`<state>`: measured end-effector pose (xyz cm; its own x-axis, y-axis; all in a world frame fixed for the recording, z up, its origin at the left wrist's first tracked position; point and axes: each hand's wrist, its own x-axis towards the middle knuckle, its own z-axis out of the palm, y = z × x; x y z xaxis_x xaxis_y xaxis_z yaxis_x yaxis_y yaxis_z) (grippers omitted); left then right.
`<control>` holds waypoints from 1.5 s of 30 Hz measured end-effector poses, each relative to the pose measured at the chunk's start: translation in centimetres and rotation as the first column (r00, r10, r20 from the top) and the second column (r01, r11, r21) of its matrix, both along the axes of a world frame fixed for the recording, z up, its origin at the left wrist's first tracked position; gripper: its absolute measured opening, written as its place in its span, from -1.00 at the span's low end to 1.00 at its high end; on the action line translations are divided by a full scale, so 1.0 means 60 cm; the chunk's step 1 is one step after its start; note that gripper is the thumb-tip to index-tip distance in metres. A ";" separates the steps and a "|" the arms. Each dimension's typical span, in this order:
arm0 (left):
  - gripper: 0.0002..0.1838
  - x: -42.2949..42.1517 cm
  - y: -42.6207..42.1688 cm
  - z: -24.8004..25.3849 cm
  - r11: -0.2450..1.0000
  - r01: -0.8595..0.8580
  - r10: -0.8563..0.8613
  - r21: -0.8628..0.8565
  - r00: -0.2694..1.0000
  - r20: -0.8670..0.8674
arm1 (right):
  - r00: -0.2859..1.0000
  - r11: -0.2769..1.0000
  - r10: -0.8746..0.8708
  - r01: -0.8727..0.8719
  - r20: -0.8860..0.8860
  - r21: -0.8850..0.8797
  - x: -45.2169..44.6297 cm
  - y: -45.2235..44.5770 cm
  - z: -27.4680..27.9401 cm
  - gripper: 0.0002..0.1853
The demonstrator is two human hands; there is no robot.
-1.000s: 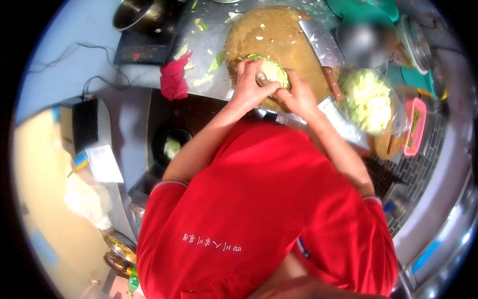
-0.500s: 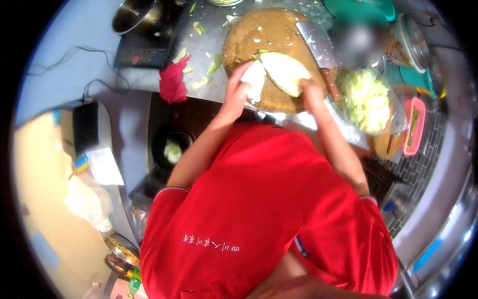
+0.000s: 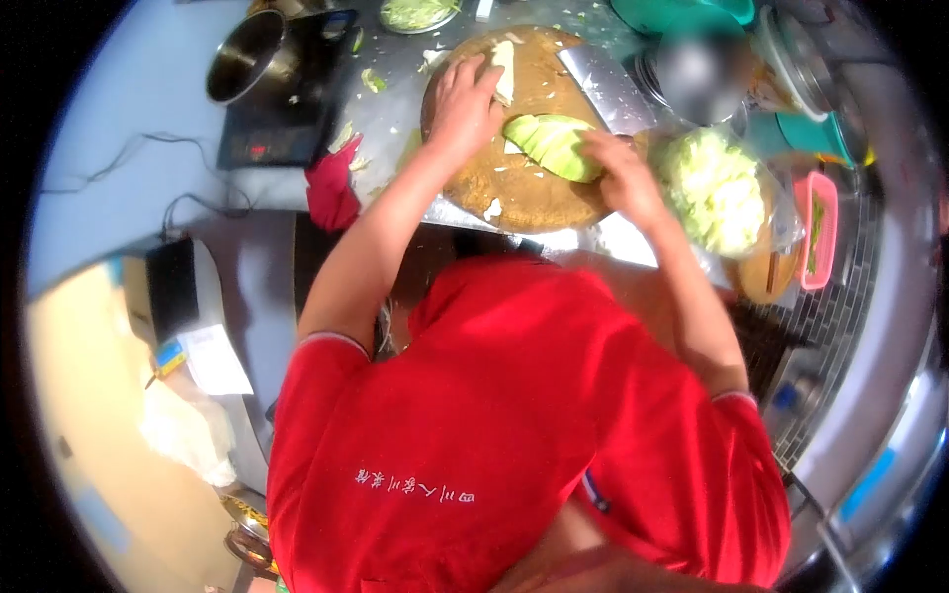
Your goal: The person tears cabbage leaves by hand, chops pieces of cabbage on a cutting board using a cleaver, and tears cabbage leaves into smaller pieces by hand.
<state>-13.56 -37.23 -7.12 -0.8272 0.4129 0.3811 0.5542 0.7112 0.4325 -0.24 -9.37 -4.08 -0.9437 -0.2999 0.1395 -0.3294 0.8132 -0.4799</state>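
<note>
On the round wooden chopping board (image 3: 544, 203) lies a green cabbage wedge (image 3: 549, 138). Fingers of my right hand (image 3: 623, 178) are closed over its right end. At the upper left of the board my left hand (image 3: 465, 109) grips a pale cabbage piece (image 3: 505, 69) by its left side; the fingertips are partly hidden. A cleaver (image 3: 605, 87) rests on the board's right edge, its handle mostly hidden behind my right hand. Small cabbage scraps (image 3: 493, 209) are scattered on the board.
A clear bag of cut cabbage (image 3: 717, 193) sits right of the board, beside a pink basket (image 3: 819, 232). Leftward are a red cloth (image 3: 334, 186), an induction cooker (image 3: 262, 143) and a metal pot (image 3: 247, 59). A plate of shredded cabbage (image 3: 419, 12) stands at the back.
My left hand has moved away from me with the pale piece, to the board's upper left. The wedge, lifted in my right hand before, now lies on the board, with that hand over its end.
</note>
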 end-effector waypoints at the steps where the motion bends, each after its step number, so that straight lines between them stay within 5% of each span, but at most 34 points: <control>1: -0.54 0.011 0.009 0.011 0.992 0.032 -0.036 0.124 0.999 0.027 | 0.994 0.985 -0.112 0.112 0.007 -0.133 0.005 0.005 0.007 -0.47; 3: -0.56 0.038 0.029 0.024 0.980 0.118 -0.135 0.162 0.986 0.100 | 0.912 0.848 -0.369 0.409 0.176 -0.339 0.013 0.016 0.010 -0.55; 6: -0.55 0.062 0.066 0.013 0.950 0.255 -0.292 0.181 0.929 0.227 | 0.831 0.776 -0.525 0.556 0.183 -0.297 0.022 0.045 -0.019 -0.69; 8: -0.52 0.073 0.080 0.013 0.935 0.342 -0.355 0.099 0.893 0.276 | 0.841 0.788 -0.496 0.541 0.217 -0.295 0.035 0.040 -0.021 -0.69; 12: -0.49 0.070 0.090 0.010 0.980 0.182 -0.198 0.078 0.909 0.367 | 0.846 0.801 -0.455 0.525 0.279 -0.286 0.036 0.023 -0.043 -0.55; 18: -0.63 0.053 0.107 0.008 0.933 0.338 -0.352 0.124 0.780 0.517 | 0.834 0.782 -0.445 0.539 0.326 -0.312 0.020 0.006 -0.067 -0.45; 21: -0.60 0.065 0.121 0.006 0.971 0.192 -0.237 0.142 0.844 0.481 | 0.838 0.776 -0.442 0.536 0.320 -0.332 0.022 0.003 -0.077 -0.42; 24: -0.58 0.062 0.111 0.017 0.996 0.093 -0.091 0.002 0.964 0.250 | 0.819 0.742 -0.430 0.561 0.381 -0.367 0.017 0.002 -0.079 -0.38; 30: -0.55 0.025 0.108 0.009 0.976 0.219 -0.185 0.005 0.814 0.551 | 0.766 0.790 -0.435 0.577 0.474 -0.208 -0.016 0.003 -0.038 -0.37; 36: -0.62 0.031 0.112 0.012 0.984 0.167 -0.162 0.056 0.738 0.655 | 0.791 0.817 -0.467 0.557 0.395 -0.148 -0.008 -0.007 -0.043 -0.37; 39: -0.67 0.051 0.113 0.030 0.992 0.123 -0.118 0.034 0.789 0.603 | 0.785 0.758 -0.455 0.589 0.421 -0.278 -0.007 -0.008 -0.052 -0.33; 42: -0.72 0.076 0.118 0.036 0.957 0.211 -0.254 0.198 0.940 0.229 | 0.786 0.717 -0.483 0.608 0.387 -0.342 0.002 -0.011 -0.047 -0.28; 45: -0.80 0.085 0.129 0.053 0.968 0.126 -0.231 0.218 0.790 0.569 | 0.804 0.677 -0.435 0.589 0.406 -0.441 0.013 -0.010 -0.057 -0.24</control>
